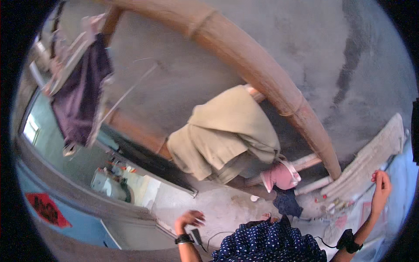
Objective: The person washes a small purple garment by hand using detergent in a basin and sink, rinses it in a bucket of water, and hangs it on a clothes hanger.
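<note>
My left hand (190, 219) is raised at the lower middle, its fingers loosely bent, apart and a little blurred, with nothing seen in it. Off to the right, my right hand (381, 188) is lifted with its fingers curled in, and no object shows in them. Neither hand touches the clothes ahead. A khaki garment (224, 131) drapes over a rung between thick bamboo poles (257, 61). Below it to the right hangs a pink garment (279, 176), with a dark blue cloth (288, 203) under that. A dark purple garment (83, 96) hangs at the upper left.
A grey wall (323, 56) stands behind the bamboo. On the left, a doorway opens on a room with a white tub-like appliance (105, 183); a blue door panel (85, 229) bears a red paper. Corrugated sheets (371, 157) lean at the right, with small items on the floor below.
</note>
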